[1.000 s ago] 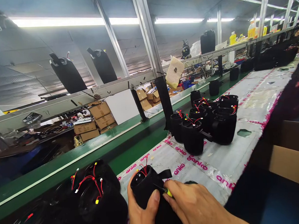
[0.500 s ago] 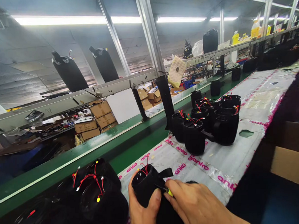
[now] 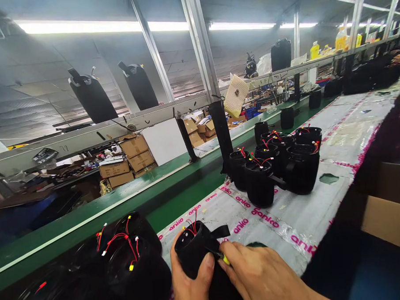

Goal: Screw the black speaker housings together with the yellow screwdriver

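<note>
My left hand (image 3: 192,283) is wrapped round a black fabric-covered cylindrical housing (image 3: 194,258), thumb on the near side. Red wires (image 3: 192,225) stick up from its open top, and a black strap loop (image 3: 221,231) juts out on the right. My right hand (image 3: 261,271) is closed on a small tool with a yellow handle (image 3: 225,259). Its thin dark tip rests against the side of the housing, below the strap. The fingers hide most of the tool, so its exact kind cannot be made out.
Similar black housings with red wires (image 3: 138,259) stand close on the left. Another group (image 3: 261,182) stands ahead on the white printed covering (image 3: 289,221). Behind runs a green bench strip (image 3: 175,199) with a metal post (image 3: 200,44). Another person's hand (image 3: 399,58) shows far right.
Both hands, the housing and the tool have shifted very slightly left. Another person's hand has come into view at the far right edge.
</note>
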